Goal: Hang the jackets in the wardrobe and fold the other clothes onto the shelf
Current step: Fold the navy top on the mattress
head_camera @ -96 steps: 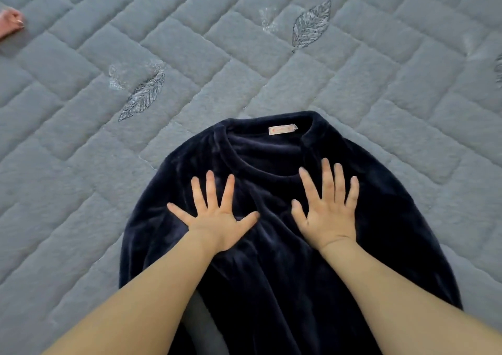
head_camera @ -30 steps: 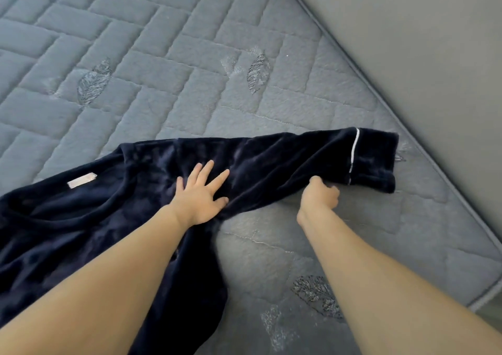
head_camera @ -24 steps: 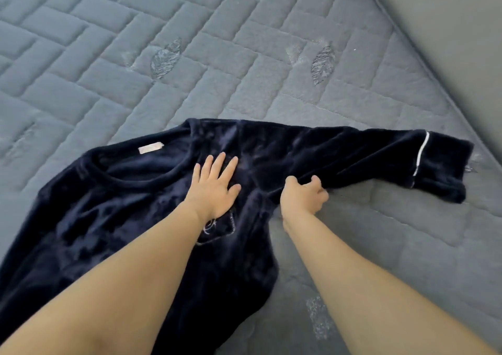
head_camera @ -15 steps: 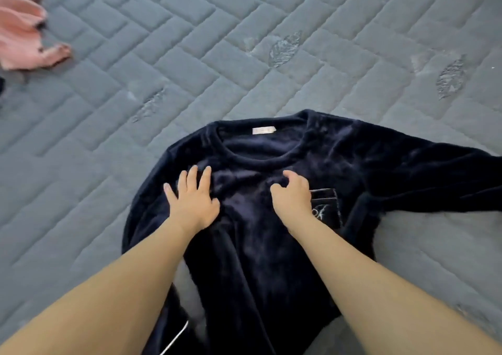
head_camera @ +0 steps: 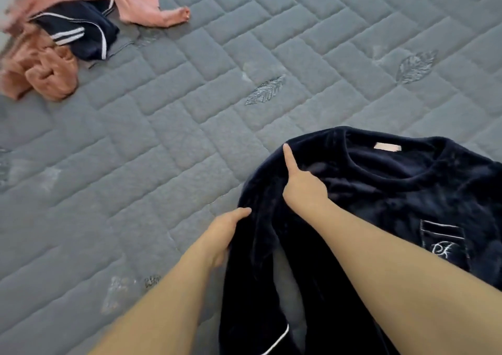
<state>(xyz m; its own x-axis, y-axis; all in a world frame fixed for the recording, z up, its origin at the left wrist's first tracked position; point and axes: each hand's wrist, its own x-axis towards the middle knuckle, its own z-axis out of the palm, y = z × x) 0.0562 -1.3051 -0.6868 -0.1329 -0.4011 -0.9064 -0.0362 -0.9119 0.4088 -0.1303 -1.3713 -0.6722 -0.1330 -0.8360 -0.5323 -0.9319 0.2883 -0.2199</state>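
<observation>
Head view, far left first: a heap of pink clothes (head_camera: 40, 69) lies crumpled on the grey quilted mattress (head_camera: 163, 137), with a folded dark garment with white stripes (head_camera: 78, 32) lying on the heap and another pink piece (head_camera: 141, 4) spreading out to its right. Well apart from that pile, near me and to the right, the dark blue fleece top (head_camera: 394, 197) lies face up on the mattress, collar pointing far, a small pale label (head_camera: 387, 147) inside the neck and a chest pocket (head_camera: 442, 243) with white stitching on its right side. My left hand (head_camera: 225, 235) is at the top's left edge, thumb on the fabric and fingers curled under it, pinching the sleeve where it folds down toward me. My right hand (head_camera: 304, 183) rests on the left shoulder of the top, forefinger stretched straight along the shoulder seam toward the far side; the other fingers are tucked out of sight, so I cannot tell whether they grip the cloth. Near the bottom edge the sleeve's cuff shows a thin white piping line (head_camera: 277, 341). Grey leaf patterns (head_camera: 264, 91) are stitched into the mattress beyond the top.
</observation>
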